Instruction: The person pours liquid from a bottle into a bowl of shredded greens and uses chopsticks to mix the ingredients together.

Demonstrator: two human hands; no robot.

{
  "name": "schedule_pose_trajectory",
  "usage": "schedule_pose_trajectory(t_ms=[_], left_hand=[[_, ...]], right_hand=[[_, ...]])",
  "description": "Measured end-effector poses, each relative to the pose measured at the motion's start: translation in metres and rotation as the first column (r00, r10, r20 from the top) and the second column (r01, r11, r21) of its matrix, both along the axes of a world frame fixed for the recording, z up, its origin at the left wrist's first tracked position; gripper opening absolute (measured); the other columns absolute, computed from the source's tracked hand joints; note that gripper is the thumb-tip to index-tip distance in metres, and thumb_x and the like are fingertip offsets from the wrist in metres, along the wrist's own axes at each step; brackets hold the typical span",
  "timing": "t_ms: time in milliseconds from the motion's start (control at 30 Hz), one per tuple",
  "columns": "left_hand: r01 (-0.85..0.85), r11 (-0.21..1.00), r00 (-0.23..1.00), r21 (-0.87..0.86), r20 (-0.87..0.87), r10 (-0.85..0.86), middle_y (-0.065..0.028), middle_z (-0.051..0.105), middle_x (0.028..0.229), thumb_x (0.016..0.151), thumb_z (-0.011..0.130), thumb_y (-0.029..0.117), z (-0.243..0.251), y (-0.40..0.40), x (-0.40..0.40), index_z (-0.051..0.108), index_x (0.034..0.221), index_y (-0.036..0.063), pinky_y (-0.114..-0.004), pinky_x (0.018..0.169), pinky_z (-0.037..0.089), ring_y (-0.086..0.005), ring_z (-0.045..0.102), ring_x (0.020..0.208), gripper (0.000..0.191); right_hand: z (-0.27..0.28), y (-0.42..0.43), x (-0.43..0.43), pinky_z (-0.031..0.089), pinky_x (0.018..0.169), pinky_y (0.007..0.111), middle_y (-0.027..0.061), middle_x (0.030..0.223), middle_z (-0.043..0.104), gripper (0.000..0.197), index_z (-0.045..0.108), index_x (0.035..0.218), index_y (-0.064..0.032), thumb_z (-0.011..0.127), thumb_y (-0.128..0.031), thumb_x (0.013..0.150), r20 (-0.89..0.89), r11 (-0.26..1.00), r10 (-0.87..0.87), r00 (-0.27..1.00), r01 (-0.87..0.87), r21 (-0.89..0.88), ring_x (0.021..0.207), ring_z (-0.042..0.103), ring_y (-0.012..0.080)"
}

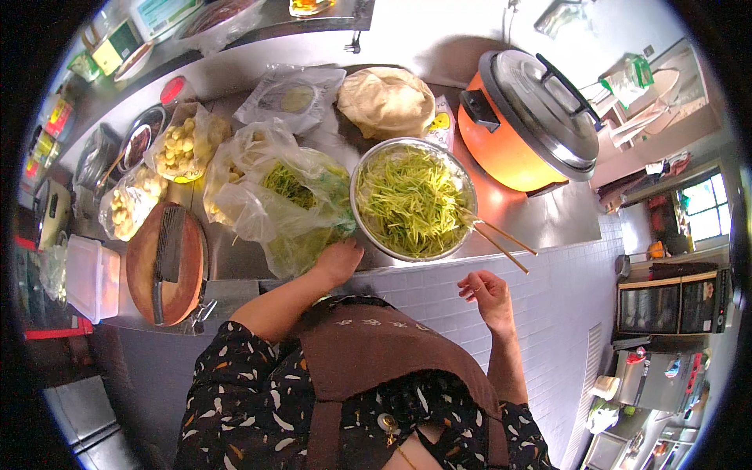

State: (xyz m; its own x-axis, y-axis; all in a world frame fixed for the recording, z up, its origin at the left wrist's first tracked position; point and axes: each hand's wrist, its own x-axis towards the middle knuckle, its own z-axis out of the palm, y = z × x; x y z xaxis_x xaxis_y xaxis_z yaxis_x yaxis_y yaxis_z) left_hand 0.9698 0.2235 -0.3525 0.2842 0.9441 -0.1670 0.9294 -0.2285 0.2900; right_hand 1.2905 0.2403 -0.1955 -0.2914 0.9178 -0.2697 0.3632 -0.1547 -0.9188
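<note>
A metal bowl [356,229] full of shredded green vegetable [408,200] stands at the counter's front edge. A pair of wooden chopsticks [506,247] leans out over its right rim. Left of it slumps a clear plastic bag [247,197] with more green shreds inside. My left hand [342,259] is at the bag's front right corner, near the bowl; its fingertips are hidden, so a grip on the plastic cannot be made out. Below the chopsticks and apart from them, my right hand [486,296] hangs in the air, fingers loosely bent around nothing.
An orange electric cooker [499,138] with a metal lid stands at the right. Behind the bowl sits a cloth-covered round bundle [385,100]. Leftward are bags of pale yellow pieces [187,144], a cleaver [171,241] on a round wooden chopping board [141,264], and a lidded plastic box [88,279].
</note>
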Motion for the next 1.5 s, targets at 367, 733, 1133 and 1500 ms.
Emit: schedule_pose_trajectory(t_ms=[367, 733, 1133, 1500], left_hand=[[0.143, 0.980, 0.964, 0.139, 0.203, -0.170, -0.0140, 0.059, 0.075, 0.078, 0.057, 0.014, 0.108, -0.011, -0.005, 0.058, 0.076, 0.0049, -0.040, 0.063, 0.050, -0.0311, 0.060, 0.072, 0.009], [0.009, 0.944, 0.817, 0.331, 0.541, -0.198, -0.0188, 0.062, 0.099, 0.082, 0.058, 0.015, 0.226, 0.082, 0.055, 0.052, 0.119, 0.0060, -0.041, 0.077, 0.047, -0.0325, 0.061, 0.089, 0.039], [-0.194, 0.905, 0.618, 0.379, 0.764, -0.187, -0.0045, 0.065, 0.094, 0.093, 0.049, 0.014, 0.293, 0.071, 0.052, 0.057, 0.102, 0.0030, -0.024, 0.064, 0.048, -0.0092, 0.062, 0.077, 0.016], [-0.564, 0.811, 0.296, 0.152, 0.955, 0.027, -0.0082, 0.066, 0.089, 0.095, 0.045, 0.015, 0.240, 0.075, -0.002, 0.053, 0.093, -0.0006, -0.024, 0.062, 0.050, -0.0107, 0.061, 0.068, 0.018]], right_hand=[[-0.049, 0.017, 0.033, 0.048, 0.053, 0.024, 0.0084, 0.089, 0.063, 0.028, 0.058, 0.099, -0.0010, 0.055, -0.028, 0.091, -0.067, 0.957, -0.289, 0.955, 0.287, -0.040, 0.067, 0.061, 0.0135], [0.012, 0.112, -0.028, 0.046, 0.051, 0.027, 0.0072, 0.068, 0.059, 0.023, 0.060, 0.091, -0.0011, 0.054, -0.023, 0.091, -0.058, 0.830, -0.169, 0.984, 0.174, 0.529, 0.059, 0.057, 0.0129], [0.138, 0.069, -0.079, 0.048, 0.063, 0.032, 0.0137, 0.080, 0.060, 0.014, 0.061, 0.093, 0.0016, 0.060, -0.010, 0.084, 0.340, 0.519, 0.057, 0.939, -0.319, 0.793, 0.069, 0.061, 0.0236], [0.123, 0.038, -0.035, 0.046, 0.057, 0.026, 0.0086, 0.070, 0.057, 0.025, 0.059, 0.083, 0.0051, 0.050, -0.015, 0.094, -0.238, 0.736, 0.034, 0.971, 0.137, 0.663, 0.061, 0.057, 0.0137]])
